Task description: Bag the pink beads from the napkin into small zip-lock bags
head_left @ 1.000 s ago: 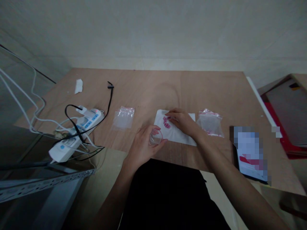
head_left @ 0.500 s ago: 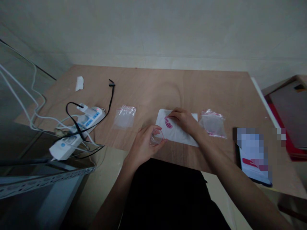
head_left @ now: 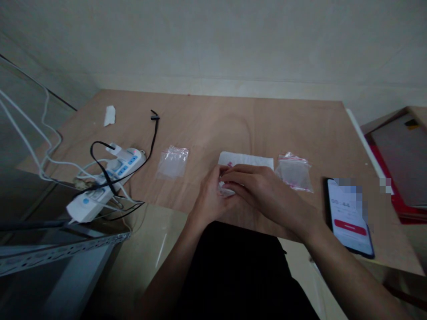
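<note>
My left hand (head_left: 211,199) is wrapped round a small clear zip bag (head_left: 224,191), near the table's front edge. In the earlier view the bag's red-edged mouth is spread into a round opening. Over that mouth lies my right hand (head_left: 258,186), its fingertips pressed together. Whatever they pinch is too small or hidden to make out. Just behind the hands is a white sheet (head_left: 256,160), partly covered by them. A few small pink pieces (head_left: 230,164) show on it above my fingers; the others are hidden.
Clear zip bags lie on the wooden table (head_left: 200,120): one pile (head_left: 173,162) to the left, another (head_left: 293,172) to the right. A phone (head_left: 348,213) rests at the right. A power strip (head_left: 106,186) with tangled cables occupies the left edge; a white scrap (head_left: 110,115) lies behind.
My right hand has moved from the pink pieces on the sheet, left and toward me, to the mouth of the bag. My left hand has shifted slightly right, still gripping the bag.
</note>
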A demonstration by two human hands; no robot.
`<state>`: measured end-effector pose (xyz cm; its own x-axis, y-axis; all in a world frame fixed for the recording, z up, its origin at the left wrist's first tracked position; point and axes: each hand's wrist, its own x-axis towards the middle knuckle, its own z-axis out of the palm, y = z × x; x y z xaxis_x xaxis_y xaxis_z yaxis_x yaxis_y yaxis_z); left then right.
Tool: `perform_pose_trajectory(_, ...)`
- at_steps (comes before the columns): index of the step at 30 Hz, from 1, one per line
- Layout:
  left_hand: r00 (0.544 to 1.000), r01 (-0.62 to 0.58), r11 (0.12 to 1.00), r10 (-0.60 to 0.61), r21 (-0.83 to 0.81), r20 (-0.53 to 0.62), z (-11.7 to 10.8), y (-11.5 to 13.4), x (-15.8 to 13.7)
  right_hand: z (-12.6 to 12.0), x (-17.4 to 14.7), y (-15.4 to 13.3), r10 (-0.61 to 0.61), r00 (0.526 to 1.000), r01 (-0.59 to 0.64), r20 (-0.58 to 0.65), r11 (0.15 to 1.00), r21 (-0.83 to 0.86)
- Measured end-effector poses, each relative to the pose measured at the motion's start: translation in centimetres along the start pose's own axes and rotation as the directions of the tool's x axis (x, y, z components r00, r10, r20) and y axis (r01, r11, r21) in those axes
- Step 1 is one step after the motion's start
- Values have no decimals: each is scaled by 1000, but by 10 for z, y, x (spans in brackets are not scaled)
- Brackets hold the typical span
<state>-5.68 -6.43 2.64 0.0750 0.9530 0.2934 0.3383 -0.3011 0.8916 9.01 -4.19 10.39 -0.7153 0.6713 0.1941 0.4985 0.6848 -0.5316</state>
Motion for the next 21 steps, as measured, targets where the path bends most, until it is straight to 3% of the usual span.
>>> perform_pose_trajectory(6, 1000, -10, 998, 9, -65, -19, 2, 0, -4, 3, -13, 5, -34, 996, 33, -83, 999, -12)
perform_pose_trajectory(10, 999, 38, 989, -38, -140, 9, -4, 4, -8, 3, -22, 17, 57, 977, -50, -205, 998, 42)
perform_pose_trajectory(16, 984, 150, 978, -162, -145, -77, -11, 10, -4, -2, -34, 28, 215, 963, -172, -163, 954, 245)
perform_pose_trajectory(21, 978, 184, 965, -199, -188, -65, -7, 5, -1, 2, -42, 32, 327, 913, -232, -243, 908, 350)
